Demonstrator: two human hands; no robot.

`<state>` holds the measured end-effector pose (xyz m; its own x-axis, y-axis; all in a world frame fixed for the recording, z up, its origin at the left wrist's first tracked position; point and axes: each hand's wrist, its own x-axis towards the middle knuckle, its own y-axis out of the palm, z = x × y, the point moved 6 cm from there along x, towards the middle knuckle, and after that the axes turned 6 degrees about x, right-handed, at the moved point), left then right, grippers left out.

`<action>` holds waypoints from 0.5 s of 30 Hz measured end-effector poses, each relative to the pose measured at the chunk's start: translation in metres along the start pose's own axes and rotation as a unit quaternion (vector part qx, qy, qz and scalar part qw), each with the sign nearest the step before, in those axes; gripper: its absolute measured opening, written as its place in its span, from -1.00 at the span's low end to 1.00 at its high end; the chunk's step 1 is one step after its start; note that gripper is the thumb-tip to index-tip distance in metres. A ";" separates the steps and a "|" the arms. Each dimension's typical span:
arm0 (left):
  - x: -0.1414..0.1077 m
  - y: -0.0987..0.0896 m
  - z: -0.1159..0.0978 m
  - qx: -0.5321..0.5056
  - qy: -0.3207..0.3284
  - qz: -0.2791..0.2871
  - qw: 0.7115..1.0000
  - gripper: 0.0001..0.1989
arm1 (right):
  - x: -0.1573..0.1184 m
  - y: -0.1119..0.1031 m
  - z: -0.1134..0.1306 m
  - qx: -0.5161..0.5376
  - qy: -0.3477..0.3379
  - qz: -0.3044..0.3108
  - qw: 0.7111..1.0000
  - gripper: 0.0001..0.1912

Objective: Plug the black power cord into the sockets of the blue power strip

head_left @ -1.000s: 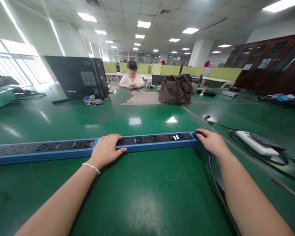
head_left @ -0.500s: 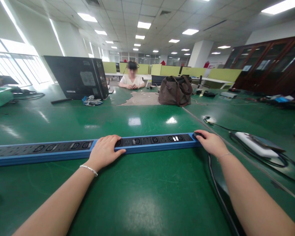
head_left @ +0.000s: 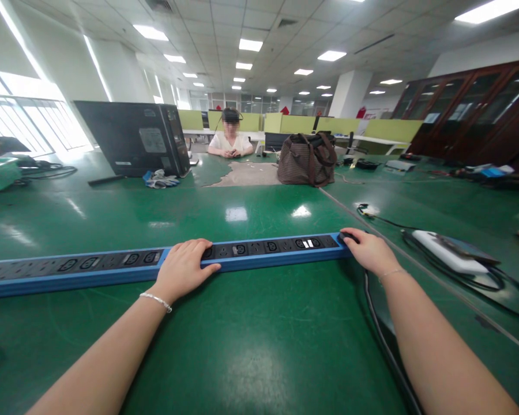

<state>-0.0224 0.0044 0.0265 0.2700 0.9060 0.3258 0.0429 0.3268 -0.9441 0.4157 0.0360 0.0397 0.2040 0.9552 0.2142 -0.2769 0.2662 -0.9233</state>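
A long blue power strip [head_left: 259,256] with black sockets lies across the green table, running out of view at the left. My left hand [head_left: 185,266] is wrapped over the strip near the middle, its thumb on the near side. At the strip's right end, my right hand [head_left: 367,249] grips the end piece, fingers partly hidden behind it. From under that hand a black cable [head_left: 383,340] runs down towards the near edge of the view.
Behind the strip are a black computer case [head_left: 134,138], gloves [head_left: 161,179] and a brown bag [head_left: 307,160]. A person [head_left: 230,138] sits across the green table [head_left: 259,346]. On the right lies a white device [head_left: 447,252] with cables.
The whole view has shifted very slightly. Both hands keep their hold on the strip, which has not visibly moved on the table.
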 end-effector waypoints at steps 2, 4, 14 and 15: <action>0.000 0.000 0.000 -0.002 0.002 -0.001 1.000 -0.49 | 0.000 -0.001 0.000 -0.010 0.004 0.004 1.000 -0.54; 0.000 0.000 0.000 -0.005 0.003 -0.003 1.000 -0.49 | 0.001 -0.001 0.000 -0.019 0.003 0.005 1.000 -0.54; 0.000 -0.001 -0.001 0.000 0.006 -0.005 1.000 -0.50 | 0.001 -0.003 -0.008 0.104 0.002 -0.036 0.994 -0.61; 0.000 -0.002 -0.001 0.000 0.006 -0.005 1.000 -0.50 | 0.001 -0.007 -0.012 0.175 0.004 -0.064 0.982 -0.62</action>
<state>-0.0211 0.0034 0.0279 0.2806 0.8993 0.3353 0.0466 0.3362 -0.9406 0.4296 0.0333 0.0428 0.2660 0.9103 0.3170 -0.5540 0.4135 -0.7225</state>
